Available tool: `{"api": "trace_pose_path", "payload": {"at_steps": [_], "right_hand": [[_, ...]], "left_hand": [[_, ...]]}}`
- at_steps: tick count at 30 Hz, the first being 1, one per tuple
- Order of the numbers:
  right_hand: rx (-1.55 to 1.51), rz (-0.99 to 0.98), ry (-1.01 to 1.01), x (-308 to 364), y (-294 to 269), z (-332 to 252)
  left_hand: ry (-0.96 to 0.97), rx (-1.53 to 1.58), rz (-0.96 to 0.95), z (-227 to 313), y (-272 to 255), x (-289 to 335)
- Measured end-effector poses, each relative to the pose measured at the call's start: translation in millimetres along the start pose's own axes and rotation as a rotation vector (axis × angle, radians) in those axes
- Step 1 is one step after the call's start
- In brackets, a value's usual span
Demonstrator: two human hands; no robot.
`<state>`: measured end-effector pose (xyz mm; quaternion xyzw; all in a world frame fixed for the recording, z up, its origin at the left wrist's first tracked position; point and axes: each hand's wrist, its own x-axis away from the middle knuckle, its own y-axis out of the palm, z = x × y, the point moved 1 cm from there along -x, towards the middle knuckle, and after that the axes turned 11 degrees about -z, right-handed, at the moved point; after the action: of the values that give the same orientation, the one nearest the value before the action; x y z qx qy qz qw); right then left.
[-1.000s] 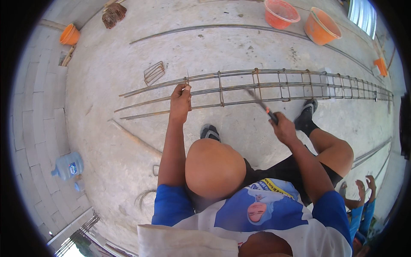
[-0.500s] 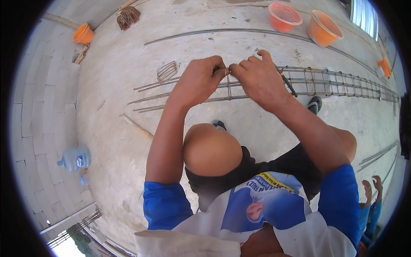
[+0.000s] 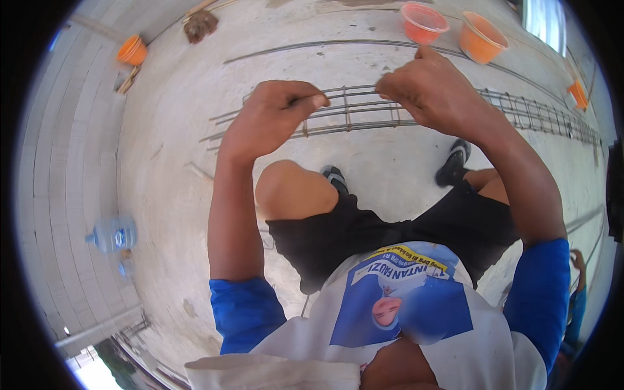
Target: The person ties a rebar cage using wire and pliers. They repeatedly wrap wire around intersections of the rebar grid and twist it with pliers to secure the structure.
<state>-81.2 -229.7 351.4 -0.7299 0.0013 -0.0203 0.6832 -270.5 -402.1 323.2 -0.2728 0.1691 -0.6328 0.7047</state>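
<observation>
A long rebar cage (image 3: 348, 109) of steel bars tied with rectangular stirrups lies across the floor in front of me. My left hand (image 3: 266, 117) is over its left part, thumb and fingers pinched together near the upper bars. To the right, my right hand (image 3: 435, 94) is raised above the cage with its fingers closed and slightly blurred. Anything thin in either pinch is too small to make out. Between my hands, a stirrup stands around the bars. My right hand and forearm hide part of the cage.
Loose long rods (image 3: 312, 44) lie beyond the cage. A red tub (image 3: 424, 25) and an orange bucket (image 3: 482, 39) stand at the far right, another orange bucket (image 3: 132, 51) at far left. A blue water jug (image 3: 114, 234) lies by the block wall (image 3: 62, 182). Another person's hand (image 3: 577, 260) shows at right.
My hands were close together over the stirrup and have moved apart, left hand leftward, right hand right and up. The dark tool seen beside my right hand is now out of sight.
</observation>
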Motion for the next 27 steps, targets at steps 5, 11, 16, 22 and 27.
{"api": "trace_pose_path", "payload": {"at_steps": [5, 11, 16, 22, 27], "right_hand": [[-0.342, 0.006, 0.064, 2.1, 33.5, 16.9], [-0.828, -0.189, 0.520, 37.5, 94.3, 77.2], [-0.951, -0.190, 0.423, -25.6, 136.9, 92.2], [-1.041, -0.372, 0.319, -145.9, 174.5, 70.2], [-1.070, -0.519, 0.201, -228.7, 225.9, 76.1]], "left_hand": [[-0.108, 0.067, 0.266, -36.4, -0.1, 39.1], [-0.987, 0.327, 0.539, -243.7, 212.6, 179.9], [-1.227, 0.659, 0.004, -248.6, 474.8, 238.6], [-1.438, 0.856, -0.025, -203.3, 476.4, 248.2], [-1.504, 0.876, 0.024, -223.1, 433.4, 230.3]]}}
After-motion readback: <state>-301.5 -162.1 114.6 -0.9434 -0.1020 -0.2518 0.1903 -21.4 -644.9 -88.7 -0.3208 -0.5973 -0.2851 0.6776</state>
